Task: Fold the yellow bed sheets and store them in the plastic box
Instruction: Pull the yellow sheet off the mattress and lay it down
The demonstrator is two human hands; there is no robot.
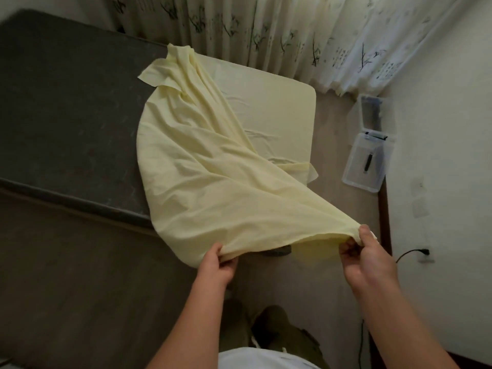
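Left hand (222, 263): my fingers (229, 263) curl round the near edge of the sheet (202, 182), thumb on top.
Right hand (368, 258): my fingers pinch the sheet's other near corner, lifted off the bed (66, 102).
Sheet: yellow, stretched from my hands across the dark mattress, its far end bunched near the curtain (266, 27).
Second sheet (271, 107): lies flat on the bed beneath.
Box (368, 162): clear plastic, open on the floor by the wall, well apart from the sheet.

Fingertips of both hands (292, 259) under the yellow sheet (202, 182); perhaps a pen (368, 164), too small.
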